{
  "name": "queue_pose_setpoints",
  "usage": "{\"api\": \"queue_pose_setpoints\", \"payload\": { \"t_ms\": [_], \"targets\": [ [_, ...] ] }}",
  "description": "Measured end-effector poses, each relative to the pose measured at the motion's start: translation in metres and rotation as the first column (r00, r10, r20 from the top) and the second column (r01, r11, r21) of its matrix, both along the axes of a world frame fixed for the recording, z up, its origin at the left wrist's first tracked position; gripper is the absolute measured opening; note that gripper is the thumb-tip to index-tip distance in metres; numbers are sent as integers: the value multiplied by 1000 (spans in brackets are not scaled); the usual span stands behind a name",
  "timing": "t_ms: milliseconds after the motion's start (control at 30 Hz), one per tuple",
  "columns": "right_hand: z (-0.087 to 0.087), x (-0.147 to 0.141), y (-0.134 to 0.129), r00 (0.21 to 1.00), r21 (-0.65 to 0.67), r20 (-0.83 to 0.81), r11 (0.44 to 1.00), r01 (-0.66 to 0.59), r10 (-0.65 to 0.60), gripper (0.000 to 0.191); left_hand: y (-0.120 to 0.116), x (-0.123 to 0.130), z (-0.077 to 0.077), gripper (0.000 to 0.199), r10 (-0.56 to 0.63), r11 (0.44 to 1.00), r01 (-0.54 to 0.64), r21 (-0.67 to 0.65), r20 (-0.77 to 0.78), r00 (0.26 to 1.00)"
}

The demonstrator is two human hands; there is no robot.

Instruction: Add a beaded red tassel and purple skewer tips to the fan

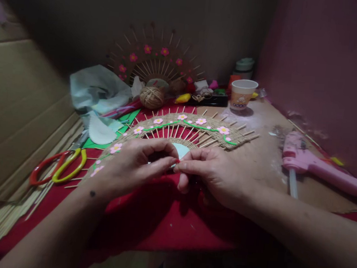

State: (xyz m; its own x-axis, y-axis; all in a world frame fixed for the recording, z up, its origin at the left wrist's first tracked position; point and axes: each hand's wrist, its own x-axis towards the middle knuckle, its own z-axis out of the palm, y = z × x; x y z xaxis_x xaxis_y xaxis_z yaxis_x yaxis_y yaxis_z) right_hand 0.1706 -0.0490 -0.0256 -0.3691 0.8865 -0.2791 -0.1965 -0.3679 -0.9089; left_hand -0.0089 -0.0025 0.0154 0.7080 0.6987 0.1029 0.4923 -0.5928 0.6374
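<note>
My left hand and my right hand meet at the middle, fingertips pinched together on a small red piece. It is too small to tell what it is made of. Just beyond and partly under my hands lies a fan-shaped weaving of thin sticks and twine, decorated with pink flowers and a green vine line. A pale half-round base at the fan's inner edge shows between my hands. My left hand and wrist cover part of the fan's left side.
Red-and-yellow-handled scissors and loose sticks are at left. A pink glue gun lies right. Behind are a twine ball, a paper cup, a plastic bag and a second flowered fan.
</note>
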Motion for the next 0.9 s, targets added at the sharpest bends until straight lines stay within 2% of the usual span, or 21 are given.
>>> {"api": "queue_pose_setpoints", "payload": {
  "t_ms": [267, 367, 467, 600, 767, 900],
  "targets": [
    [-3, -3, 2, 994, 51, -31, 993, 108, -107, 21, -3, 2, 0, 8, 0, 982, -5, 190, 26, 1000],
    [-1, -4, 3, 986, 52, -63, 986, 157, -154, 20, -4, 2, -3, 8, 0, 980, -9, 201, 47, 999],
    [-1, -6, 3, 974, 6, -91, 978, 210, -208, 19, -5, 2, -5, 12, 2, 991, -13, 135, 77, 997],
    [-3, -7, 4, 954, 0, -174, 969, 248, -244, 16, -6, 3, -4, 17, 46, 997, -39, -69, 102, 994],
    [-7, -6, 5, 946, 40, -202, 963, 265, -252, 13, -9, 5, -3, 22, 142, 950, -98, -296, 131, 981],
    [-8, -5, 5, 949, 81, -193, 960, 268, -249, 14, -10, 6, -3, 24, 155, 926, -85, -367, 164, 974]
  ]
}}
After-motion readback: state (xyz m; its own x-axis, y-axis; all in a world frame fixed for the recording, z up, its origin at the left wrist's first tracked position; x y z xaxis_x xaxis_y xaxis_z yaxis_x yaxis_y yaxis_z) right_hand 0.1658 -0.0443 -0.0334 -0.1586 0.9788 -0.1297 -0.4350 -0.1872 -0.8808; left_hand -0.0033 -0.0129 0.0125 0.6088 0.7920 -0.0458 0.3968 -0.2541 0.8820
